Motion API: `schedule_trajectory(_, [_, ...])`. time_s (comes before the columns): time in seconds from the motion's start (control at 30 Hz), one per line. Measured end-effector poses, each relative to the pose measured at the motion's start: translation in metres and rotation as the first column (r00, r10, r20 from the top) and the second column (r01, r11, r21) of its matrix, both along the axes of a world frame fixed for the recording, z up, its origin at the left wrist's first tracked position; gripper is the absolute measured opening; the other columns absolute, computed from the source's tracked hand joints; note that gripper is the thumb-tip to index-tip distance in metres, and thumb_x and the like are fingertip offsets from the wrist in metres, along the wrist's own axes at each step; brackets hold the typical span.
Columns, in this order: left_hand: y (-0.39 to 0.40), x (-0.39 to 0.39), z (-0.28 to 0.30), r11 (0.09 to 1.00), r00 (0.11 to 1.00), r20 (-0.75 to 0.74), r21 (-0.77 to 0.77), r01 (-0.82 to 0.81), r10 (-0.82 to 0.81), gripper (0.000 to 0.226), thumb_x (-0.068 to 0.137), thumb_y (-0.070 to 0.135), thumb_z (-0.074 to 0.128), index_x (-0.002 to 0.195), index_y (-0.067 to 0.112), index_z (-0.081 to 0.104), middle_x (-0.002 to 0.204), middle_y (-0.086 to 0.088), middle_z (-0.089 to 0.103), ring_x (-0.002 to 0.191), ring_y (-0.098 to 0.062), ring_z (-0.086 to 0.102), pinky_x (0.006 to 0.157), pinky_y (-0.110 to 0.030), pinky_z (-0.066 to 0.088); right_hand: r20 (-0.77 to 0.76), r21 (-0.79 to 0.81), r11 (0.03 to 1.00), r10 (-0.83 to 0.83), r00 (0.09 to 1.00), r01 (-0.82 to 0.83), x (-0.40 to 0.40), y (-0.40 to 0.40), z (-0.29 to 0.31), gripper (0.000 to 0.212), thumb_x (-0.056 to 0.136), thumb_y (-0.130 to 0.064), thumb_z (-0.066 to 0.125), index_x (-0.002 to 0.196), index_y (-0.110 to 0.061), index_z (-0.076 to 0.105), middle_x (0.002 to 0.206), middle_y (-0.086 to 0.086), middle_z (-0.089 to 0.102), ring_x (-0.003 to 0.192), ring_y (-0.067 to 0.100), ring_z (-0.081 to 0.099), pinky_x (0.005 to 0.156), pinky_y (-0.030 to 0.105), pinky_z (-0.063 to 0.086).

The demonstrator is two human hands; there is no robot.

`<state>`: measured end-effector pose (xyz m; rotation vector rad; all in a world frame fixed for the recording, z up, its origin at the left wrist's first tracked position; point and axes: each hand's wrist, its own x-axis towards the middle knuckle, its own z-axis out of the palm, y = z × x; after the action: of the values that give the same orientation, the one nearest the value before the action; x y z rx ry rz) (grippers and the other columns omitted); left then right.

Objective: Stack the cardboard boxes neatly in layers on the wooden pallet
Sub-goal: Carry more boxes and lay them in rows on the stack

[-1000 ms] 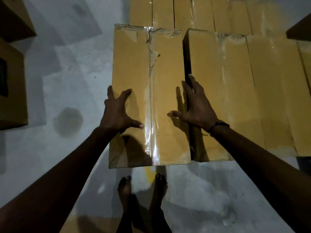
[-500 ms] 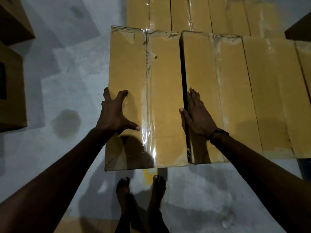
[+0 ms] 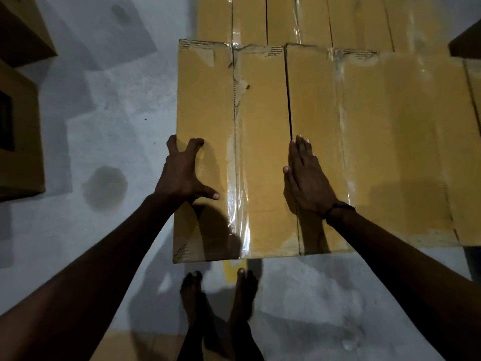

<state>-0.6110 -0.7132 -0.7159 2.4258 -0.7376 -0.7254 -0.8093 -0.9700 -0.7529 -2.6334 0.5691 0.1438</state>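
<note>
I judge the job well underway: the stack (image 3: 390,142) already fills most of my view, its lower layer (image 3: 299,19) showing beyond it, though I can't see the pallet. The last box (image 3: 234,152) sits at the stack's left end, nearly flush, a thin gap remaining. Spare boxes (image 3: 18,131) wait well left of the stack. My left hand (image 3: 182,175) splays over that box's outer edge; my right hand (image 3: 307,183) lies flat on the seam, holding nothing.

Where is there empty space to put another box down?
Bare floor lies left of the box under the left hand, up to the dark boxes. Rightward, boxes sit packed edge to edge; the seam under the right hand is tight.
</note>
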Motion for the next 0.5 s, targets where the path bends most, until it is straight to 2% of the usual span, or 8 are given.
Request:
schedule_trajectory(0.13, [-0.002,0.000,-0.003,1.000,1.000,-0.001,0.023,-0.002,0.002,0.136,0.039,0.050,0.102,0.153,0.025,0.032,0.163,-0.016,0.007,0.140,-0.049,0.034,0.115,-0.060,0.036,0.001,-0.016,1.000,0.016,1.000,-0.016,0.001,-0.001,-0.003,0.065,0.112,-0.030,0.033,0.163,-0.006,0.000,0.171,0.014,-0.009,0.157,0.028,-0.011,0.128,0.050,0.009])
schedule_trajectory(0.3, [0.003,-0.007,-0.007,0.998,1.000,-0.023,0.057,0.014,-0.013,0.139,0.048,0.055,0.094,0.162,0.026,0.021,0.168,-0.015,-0.023,0.153,-0.047,0.014,0.122,-0.057,0.025,-0.038,-0.010,1.000,-0.002,0.999,0.002,-0.005,0.004,0.001,0.067,0.111,-0.036,0.031,0.163,-0.008,0.000,0.171,0.012,-0.010,0.158,0.028,-0.011,0.128,0.047,0.005])
schedule_trajectory(0.37, [0.009,-0.017,-0.009,0.999,1.000,-0.008,0.039,0.011,-0.011,0.132,0.055,0.060,0.087,0.163,0.025,0.019,0.167,-0.013,-0.026,0.155,-0.043,0.003,0.125,-0.057,0.021,-0.046,0.004,1.000,0.000,0.999,0.000,-0.015,0.012,0.006,0.069,0.110,-0.041,0.029,0.163,-0.008,0.000,0.171,0.011,-0.010,0.158,0.027,-0.010,0.128,0.046,0.003])
schedule_trajectory(0.43, [0.017,-0.034,-0.011,0.999,1.000,0.025,0.041,-0.009,0.008,0.117,0.071,0.055,0.085,0.163,0.023,0.020,0.168,-0.013,-0.024,0.156,-0.041,-0.004,0.125,-0.058,0.017,-0.061,0.014,1.000,0.014,0.998,-0.013,-0.032,0.023,0.009,0.070,0.109,-0.043,0.029,0.164,-0.009,0.000,0.171,0.010,-0.009,0.158,0.026,-0.010,0.128,0.047,0.005])
schedule_trajectory(0.5, [0.026,-0.056,-0.012,0.998,0.999,0.033,0.043,-0.037,0.036,0.109,0.077,0.053,0.083,0.163,0.023,0.021,0.168,-0.015,-0.021,0.156,-0.041,-0.008,0.125,-0.058,0.016,-0.083,0.019,0.999,0.034,0.996,-0.033,-0.053,0.033,0.013,0.071,0.110,-0.044,0.030,0.164,-0.011,0.000,0.171,0.008,-0.010,0.158,0.024,-0.011,0.128,0.049,0.008])
